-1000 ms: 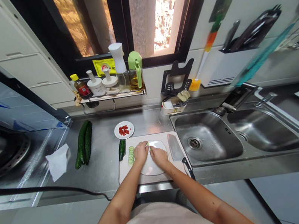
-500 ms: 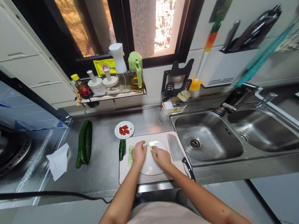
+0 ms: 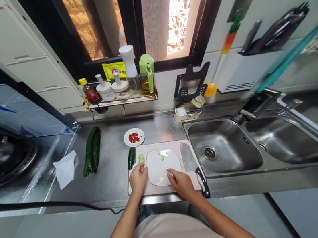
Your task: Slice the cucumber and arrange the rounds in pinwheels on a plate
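Note:
On a white cutting board [image 3: 165, 190] lies a squarish white plate [image 3: 158, 170] with a few thin pale green cucumber slices [image 3: 161, 155] near its far edge. My left hand [image 3: 138, 179] is at the near end of a row of cucumber slices [image 3: 141, 158] left of the plate, its fingertips pinched on slices it partly hides. My right hand [image 3: 181, 181] rests at the plate's right near edge, fingers loosely apart and holding nothing visible. A cut cucumber piece [image 3: 132, 158] lies at the board's upper left. On the right side lies a cleaver [image 3: 188, 156] with a black handle.
Behind the board is a small plate [image 3: 126, 141] of chopped red pieces. Whole cucumbers [image 3: 93, 151] and a white paper sheet [image 3: 65, 170] lie to the left. A double sink [image 3: 232, 172] is at the right. Bottles and jars stand on a wall rack [image 3: 125, 101].
Both hands have drawn back from the plate's far edge, leaving cucumber slices there. My left hand moved to the slice row; my right came down to the plate's near right side.

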Demonstrator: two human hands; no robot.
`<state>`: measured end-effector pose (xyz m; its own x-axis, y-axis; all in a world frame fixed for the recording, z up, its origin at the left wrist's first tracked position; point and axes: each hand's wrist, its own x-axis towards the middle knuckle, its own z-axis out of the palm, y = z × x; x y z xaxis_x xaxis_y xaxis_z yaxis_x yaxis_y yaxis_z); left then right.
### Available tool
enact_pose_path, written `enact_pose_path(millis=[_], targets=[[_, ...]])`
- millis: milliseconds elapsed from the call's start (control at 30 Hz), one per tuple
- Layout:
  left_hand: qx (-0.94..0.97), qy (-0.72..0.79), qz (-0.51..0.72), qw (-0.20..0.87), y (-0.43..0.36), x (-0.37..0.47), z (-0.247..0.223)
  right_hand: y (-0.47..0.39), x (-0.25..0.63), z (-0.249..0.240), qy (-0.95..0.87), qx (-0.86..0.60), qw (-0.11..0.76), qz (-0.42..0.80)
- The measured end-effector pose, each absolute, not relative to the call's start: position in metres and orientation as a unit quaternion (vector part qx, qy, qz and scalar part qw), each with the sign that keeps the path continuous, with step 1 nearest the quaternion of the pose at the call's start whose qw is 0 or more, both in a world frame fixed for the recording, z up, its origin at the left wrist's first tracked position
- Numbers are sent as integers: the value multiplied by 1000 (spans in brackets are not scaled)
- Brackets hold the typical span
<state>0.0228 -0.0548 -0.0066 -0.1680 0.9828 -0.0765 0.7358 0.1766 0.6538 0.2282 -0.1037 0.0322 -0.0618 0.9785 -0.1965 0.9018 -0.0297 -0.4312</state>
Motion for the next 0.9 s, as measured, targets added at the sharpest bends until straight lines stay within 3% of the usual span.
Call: enact_pose_path(millis=[433,900], targets=[[530,803,147,231,-77,-6,-14,-113,233,26,-699,-661,154,225],[527,812,127,215,-70,4,-21,-114,234,27,-701,-661,148,225]])
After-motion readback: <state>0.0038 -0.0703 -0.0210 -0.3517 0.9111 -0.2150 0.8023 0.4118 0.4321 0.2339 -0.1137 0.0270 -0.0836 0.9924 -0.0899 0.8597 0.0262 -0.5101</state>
